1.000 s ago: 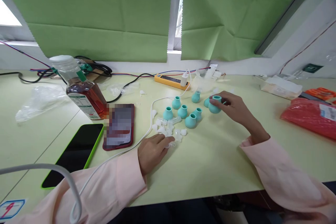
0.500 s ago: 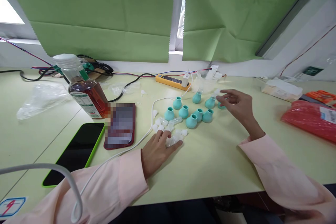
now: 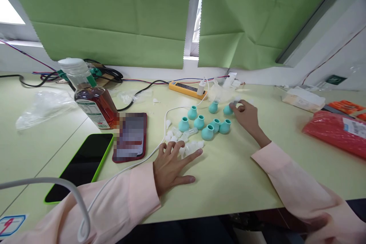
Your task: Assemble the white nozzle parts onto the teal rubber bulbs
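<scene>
My left hand (image 3: 171, 166) lies palm down with its fingers spread, the fingertips beside a loose pile of clear plastic tubes (image 3: 189, 134) and small white plastic pieces (image 3: 168, 135). It grips nothing. Farther right, my right hand (image 3: 246, 117) has thumb and fingertips pinched at the mouth of a turquoise bulb (image 3: 227, 110). A small clear plastic piece (image 3: 236, 101) shows at these fingertips, partly hidden by them. Several more turquoise bulbs stand mouth up in a loose group, among them a front bulb (image 3: 207, 132) and a back bulb (image 3: 213, 107).
To the left are a bottle of amber liquid (image 3: 94, 106), a red-cased phone (image 3: 130, 137) and a green-edged phone (image 3: 81, 166). A white cable (image 3: 156, 149) crosses to the yellow power strip (image 3: 184, 89). A red plastic package (image 3: 334, 131) and a white box (image 3: 303, 100) lie at right.
My right hand has moved left and its fingertips have closed together at a bulb's mouth. My left hand has spread its thumb and fingers wider, off the clear pieces.
</scene>
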A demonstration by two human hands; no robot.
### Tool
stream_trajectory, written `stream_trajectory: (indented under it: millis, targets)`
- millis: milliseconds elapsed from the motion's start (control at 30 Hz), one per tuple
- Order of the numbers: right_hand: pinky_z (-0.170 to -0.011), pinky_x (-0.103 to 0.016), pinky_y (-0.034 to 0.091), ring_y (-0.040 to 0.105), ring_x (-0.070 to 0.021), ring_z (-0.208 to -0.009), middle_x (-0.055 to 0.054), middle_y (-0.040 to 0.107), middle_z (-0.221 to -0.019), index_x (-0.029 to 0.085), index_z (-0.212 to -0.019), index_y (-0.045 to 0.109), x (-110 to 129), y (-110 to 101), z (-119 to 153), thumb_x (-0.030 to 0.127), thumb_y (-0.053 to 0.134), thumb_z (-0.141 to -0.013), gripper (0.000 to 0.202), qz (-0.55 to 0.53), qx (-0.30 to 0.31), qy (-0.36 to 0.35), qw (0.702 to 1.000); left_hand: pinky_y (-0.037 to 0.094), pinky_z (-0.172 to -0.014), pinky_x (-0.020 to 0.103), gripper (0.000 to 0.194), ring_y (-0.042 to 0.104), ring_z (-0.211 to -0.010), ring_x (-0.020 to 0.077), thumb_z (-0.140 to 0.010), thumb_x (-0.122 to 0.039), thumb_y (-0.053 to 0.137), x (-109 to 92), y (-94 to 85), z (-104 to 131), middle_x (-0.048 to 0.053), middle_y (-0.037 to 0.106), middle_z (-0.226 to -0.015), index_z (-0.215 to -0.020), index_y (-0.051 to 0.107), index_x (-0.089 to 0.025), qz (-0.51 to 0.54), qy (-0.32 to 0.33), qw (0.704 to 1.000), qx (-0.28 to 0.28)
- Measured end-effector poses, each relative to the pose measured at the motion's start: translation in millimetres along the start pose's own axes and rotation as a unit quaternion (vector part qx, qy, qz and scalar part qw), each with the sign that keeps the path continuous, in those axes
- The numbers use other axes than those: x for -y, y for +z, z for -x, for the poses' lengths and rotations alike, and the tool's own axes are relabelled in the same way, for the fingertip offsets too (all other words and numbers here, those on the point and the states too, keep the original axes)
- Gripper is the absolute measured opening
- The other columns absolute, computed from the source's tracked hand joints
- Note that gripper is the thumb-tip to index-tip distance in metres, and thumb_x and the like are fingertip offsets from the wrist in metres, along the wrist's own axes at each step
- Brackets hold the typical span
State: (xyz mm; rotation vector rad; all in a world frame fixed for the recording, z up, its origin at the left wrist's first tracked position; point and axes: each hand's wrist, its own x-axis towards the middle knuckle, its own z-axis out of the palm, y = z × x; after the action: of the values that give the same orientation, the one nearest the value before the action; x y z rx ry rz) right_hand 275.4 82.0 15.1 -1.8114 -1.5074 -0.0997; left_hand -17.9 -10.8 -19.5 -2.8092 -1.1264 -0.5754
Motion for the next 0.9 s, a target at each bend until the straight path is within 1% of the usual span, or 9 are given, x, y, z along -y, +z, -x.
stream_trajectory:
  millis: [67, 133, 200, 267, 367, 467, 567, 667, 900]
  targets:
    - [-0.061, -0.032, 0.039, 0.051, -0.0177, -0.062, -0.004, 0.051, -0.06, 0.015, -0.073, 0.052, 9, -10, 4, 0.042, 0.046, -0.073, 0.028, -0.003, -0.145, -0.059, 0.988, 0.03, -0.072, 0.041, 0.059, 0.037, -0.089, 0.0268, -0.068, -0.053, 0.048, 0, -3.1, -1, 0.009, 0.039, -0.103, -0.123, 0.032, -0.036, 0.027, -0.002, 0.999, -0.029]
    - [-0.066, -0.036, 0.04, 0.051, -0.0221, -0.078, -0.009, 0.053, -0.074, 0.015, -0.073, 0.051, 24, -22, 14, 0.043, 0.045, -0.073, 0.028, -0.053, -0.294, -0.161, 0.941, 0.03, -0.072, 0.041, 0.052, 0.036, -0.089, 0.0259, -0.074, -0.047, 0.043, 0, -7.5, -2, 0.011, 0.04, -0.102, -0.121, 0.038, -0.027, 0.062, -0.006, 0.996, -0.068]
    - [-0.068, -0.039, 0.04, 0.052, -0.0228, -0.084, -0.011, 0.052, -0.086, 0.018, -0.081, 0.048, 42, -32, 34, 0.041, 0.041, -0.077, 0.024, -0.166, -0.315, -0.233, 0.905, 0.031, -0.071, 0.04, 0.044, 0.037, -0.086, 0.0243, -0.076, -0.041, 0.041, 0, -12.3, -2, 0.011, 0.043, -0.098, -0.113, 0.047, -0.018, 0.103, -0.011, 0.989, -0.104]
    - [-0.065, -0.038, 0.043, 0.055, -0.0199, -0.078, -0.007, 0.055, -0.087, 0.023, -0.088, 0.044, 63, -37, 61, 0.035, 0.042, -0.079, 0.015, -0.312, -0.204, -0.24, 0.896, 0.032, -0.07, 0.038, 0.033, 0.038, -0.082, 0.022, -0.076, -0.035, 0.042, -1, -16.7, -1, 0.01, 0.048, -0.091, -0.099, 0.053, -0.014, 0.156, -0.011, 0.98, -0.124]
    - [-0.057, -0.031, 0.045, 0.057, -0.0152, -0.063, -0.002, 0.059, -0.071, 0.021, -0.086, 0.046, 88, -34, 105, 0.026, 0.051, -0.076, 0.012, -0.436, 0.18, -0.168, 0.866, 0.036, -0.066, 0.032, 0.018, 0.04, -0.074, 0.0178, -0.074, -0.028, 0.049, -5, -21.6, 0, 0.006, 0.052, -0.076, -0.085, 0.054, -0.014, 0.262, -0.001, 0.956, -0.128]
    - [-0.053, -0.024, 0.043, 0.054, -0.0115, -0.058, 0.0, 0.056, -0.065, 0.019, -0.075, 0.047, 100, -22, 135, 0.03, 0.057, -0.073, 0.015, -0.478, 0.353, -0.047, 0.803, 0.038, -0.062, 0.027, 0.012, 0.043, -0.069, 0.0147, -0.071, -0.022, 0.056, -9, -23.6, 0, 0.002, 0.054, -0.067, -0.08, 0.053, -0.015, 0.343, -0.018, 0.93, -0.132]
    - [-0.051, -0.021, 0.041, 0.054, -0.0097, -0.058, 0.002, 0.054, -0.064, 0.018, -0.072, 0.045, 103, -10, 147, 0.032, 0.056, -0.073, 0.018, -0.522, 0.411, 0.037, 0.746, 0.039, -0.056, 0.024, 0.011, 0.044, -0.064, 0.0129, -0.068, -0.022, 0.061, -10, -23.6, 0, 0.001, 0.055, -0.063, -0.075, 0.056, -0.015, 0.389, -0.057, 0.91, -0.131]
    - [-0.054, -0.022, 0.042, 0.056, -0.0103, -0.06, 0.001, 0.056, -0.065, 0.018, -0.072, 0.043, 103, -5, 148, 0.032, 0.054, -0.075, 0.018, -0.563, 0.425, 0.057, 0.706, 0.039, -0.054, 0.023, 0.01, 0.044, -0.06, 0.0123, -0.071, -0.024, 0.059, -9, -24.3, -1, 0.002, 0.056, -0.059, -0.07, 0.058, -0.015, 0.428, -0.086, 0.893, -0.108]
    - [-0.061, -0.025, 0.042, 0.055, -0.0114, -0.065, 0.001, 0.056, -0.07, 0.018, -0.071, 0.045, 100, -2, 151, 0.028, 0.061, -0.069, 0.019, -0.527, 0.4, 0.053, 0.748, 0.037, -0.054, 0.023, 0.011, 0.042, -0.058, 0.0113, -0.075, -0.019, 0.054, -9, -25.4, 0, 0.0, 0.055, -0.055, -0.064, 0.054, -0.015, 0.428, -0.065, 0.892, -0.131]
